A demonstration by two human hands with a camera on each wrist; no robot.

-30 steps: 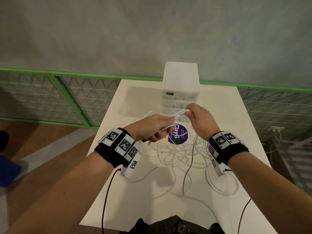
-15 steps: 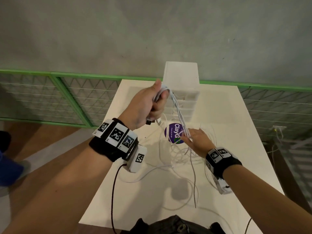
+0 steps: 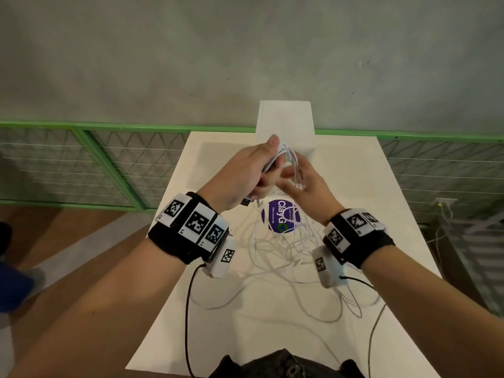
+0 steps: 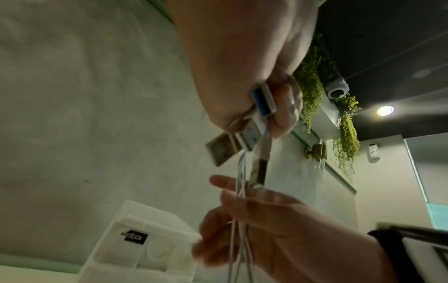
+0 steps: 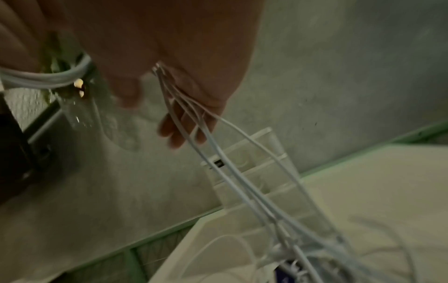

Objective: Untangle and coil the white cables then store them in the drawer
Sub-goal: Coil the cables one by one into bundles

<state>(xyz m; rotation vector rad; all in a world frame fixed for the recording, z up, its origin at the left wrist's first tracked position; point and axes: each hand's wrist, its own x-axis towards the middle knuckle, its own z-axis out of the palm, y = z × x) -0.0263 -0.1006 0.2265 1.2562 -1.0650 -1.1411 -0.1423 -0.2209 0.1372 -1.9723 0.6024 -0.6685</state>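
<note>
My left hand (image 3: pixel 261 170) is raised in front of the white drawer unit (image 3: pixel 285 118) and grips a bundle of white cables (image 3: pixel 285 154). Their USB plugs (image 4: pixel 263 103) stick out below its fist. Just to the right, my right hand (image 3: pixel 296 178) has its thumb and fingers loosely curled around the strands (image 5: pixel 218 153) that hang from the bundle. These strands run down to a loose tangle of white cables (image 3: pixel 283 249) on the white table (image 3: pixel 381 214). All drawers of the unit (image 4: pixel 145 243) look closed.
A round purple sticker (image 3: pixel 281 216) lies on the table under the hands. Black wrist-camera leads (image 3: pixel 188 309) trail off the near table edge. A green railing (image 3: pixel 109 126) runs behind the table, in front of a grey wall.
My left hand lifted the cable bundle from table height up in front of the drawer unit. My right hand dropped along the strands to the sticker, then rose again beside the left hand.
</note>
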